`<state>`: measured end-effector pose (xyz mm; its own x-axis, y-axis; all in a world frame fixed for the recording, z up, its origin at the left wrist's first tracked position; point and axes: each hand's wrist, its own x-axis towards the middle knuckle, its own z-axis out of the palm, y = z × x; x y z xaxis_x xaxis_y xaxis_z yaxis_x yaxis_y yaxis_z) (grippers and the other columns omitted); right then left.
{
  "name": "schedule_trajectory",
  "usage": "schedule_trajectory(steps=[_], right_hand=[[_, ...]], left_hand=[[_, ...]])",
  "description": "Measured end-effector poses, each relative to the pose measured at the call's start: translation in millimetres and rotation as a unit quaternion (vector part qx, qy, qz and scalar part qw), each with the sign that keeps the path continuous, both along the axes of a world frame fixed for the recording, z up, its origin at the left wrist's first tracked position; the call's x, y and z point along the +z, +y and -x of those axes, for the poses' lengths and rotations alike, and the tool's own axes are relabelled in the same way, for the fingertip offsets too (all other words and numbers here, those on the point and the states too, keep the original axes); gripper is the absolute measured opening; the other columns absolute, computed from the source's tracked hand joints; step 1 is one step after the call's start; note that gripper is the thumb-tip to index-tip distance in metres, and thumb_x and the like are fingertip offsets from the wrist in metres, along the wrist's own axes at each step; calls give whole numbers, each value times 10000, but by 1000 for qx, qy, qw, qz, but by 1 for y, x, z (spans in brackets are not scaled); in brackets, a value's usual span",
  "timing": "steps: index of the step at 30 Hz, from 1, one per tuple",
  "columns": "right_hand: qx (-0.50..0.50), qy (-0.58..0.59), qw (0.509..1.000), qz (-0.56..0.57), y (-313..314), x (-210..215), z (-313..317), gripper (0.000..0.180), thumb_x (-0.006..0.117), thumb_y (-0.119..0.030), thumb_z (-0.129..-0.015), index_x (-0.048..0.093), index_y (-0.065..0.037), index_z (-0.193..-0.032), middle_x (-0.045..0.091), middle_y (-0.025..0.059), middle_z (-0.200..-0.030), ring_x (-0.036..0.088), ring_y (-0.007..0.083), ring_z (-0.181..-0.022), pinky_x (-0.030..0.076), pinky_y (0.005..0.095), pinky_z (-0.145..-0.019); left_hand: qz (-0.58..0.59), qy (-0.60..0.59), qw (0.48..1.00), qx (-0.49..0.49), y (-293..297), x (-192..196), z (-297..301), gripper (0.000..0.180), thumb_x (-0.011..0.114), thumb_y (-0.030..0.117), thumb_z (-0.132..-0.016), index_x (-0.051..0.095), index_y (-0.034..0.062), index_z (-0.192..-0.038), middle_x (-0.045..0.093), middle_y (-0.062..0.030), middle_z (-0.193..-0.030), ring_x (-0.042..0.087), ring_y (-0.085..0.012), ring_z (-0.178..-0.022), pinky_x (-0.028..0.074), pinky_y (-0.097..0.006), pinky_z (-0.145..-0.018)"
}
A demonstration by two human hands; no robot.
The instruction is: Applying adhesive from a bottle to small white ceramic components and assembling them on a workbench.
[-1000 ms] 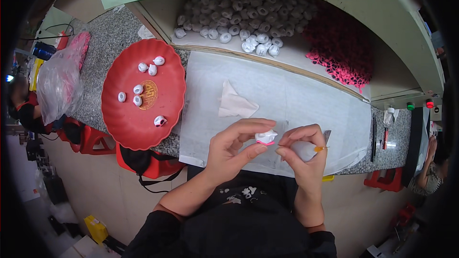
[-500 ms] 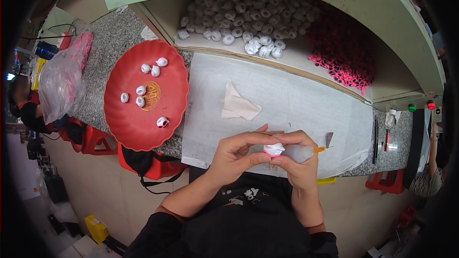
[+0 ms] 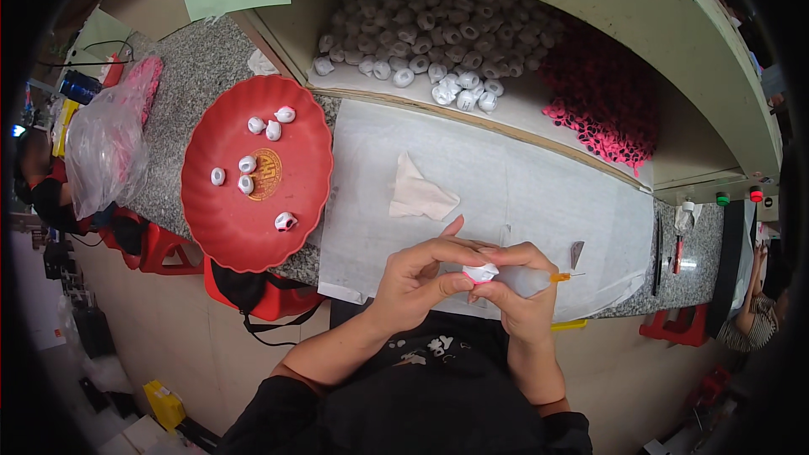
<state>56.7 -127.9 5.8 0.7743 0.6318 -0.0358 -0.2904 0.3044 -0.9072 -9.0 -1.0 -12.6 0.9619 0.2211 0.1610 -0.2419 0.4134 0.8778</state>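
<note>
My left hand [image 3: 419, 278] and my right hand [image 3: 520, 286] meet close to my chest, over the near edge of a white paper sheet [image 3: 522, 177]. Between their fingertips sits a small white ring-shaped piece with a pink underside [image 3: 481, 273]. My right hand also holds a clear squeeze bottle with an orange needle tip [image 3: 563, 276] that points right. To the left, a red scalloped plate [image 3: 253, 202] holds several small white pieces [image 3: 246, 163]. A folded beige cloth [image 3: 419, 195] lies on the paper.
A wooden tray behind the paper holds a heap of white pieces [image 3: 421, 38] and a heap of pink ones [image 3: 602, 93]. A clear plastic bag [image 3: 105, 147] lies at the far left of the granite counter [image 3: 190, 84]. Small tools [image 3: 678, 244] lie at right. Another person [image 3: 754, 307] is at the right rim.
Both hands have drawn together and come closer to my body. The white piece is now pinched between both hands instead of held mainly by the left.
</note>
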Motion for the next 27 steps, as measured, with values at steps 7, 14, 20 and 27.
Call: schedule_trajectory(steps=[7,14,20,27], right_hand=[[-4,5,1000,8,-4,-1,-3,214,616,65,-671,526,36,-862,575,137,-867,563,142,-675,467,239,-583],[5,2,1000,16,-5,-2,-4,284,637,36,-649,475,44,-882,551,202,-884,570,199,-659,483,274,-504],[31,-1,999,31,-4,3,-5,286,581,41,-683,489,56,-953,556,172,-884,564,174,-679,478,263,-504],[1,16,1000,24,1,3,-2,266,552,73,-696,536,31,-958,576,85,-785,536,105,-623,443,211,-539]], left_hand=[[-58,16,998,-18,4,3,-1,221,542,30,-750,519,-27,-962,582,-126,-908,528,-229,-951,143,-442,-994],[-101,-18,994,43,-5,2,0,259,520,17,-750,524,8,-1009,567,-87,-980,526,-151,-928,192,-415,-986],[-40,-6,998,58,-8,0,2,254,527,2,-745,518,-23,-997,557,-87,-992,518,-133,-929,178,-410,-992],[-36,-6,996,80,-12,0,1,255,519,-5,-747,515,-16,-1001,556,-80,-988,508,-138,-945,158,-410,-996]])
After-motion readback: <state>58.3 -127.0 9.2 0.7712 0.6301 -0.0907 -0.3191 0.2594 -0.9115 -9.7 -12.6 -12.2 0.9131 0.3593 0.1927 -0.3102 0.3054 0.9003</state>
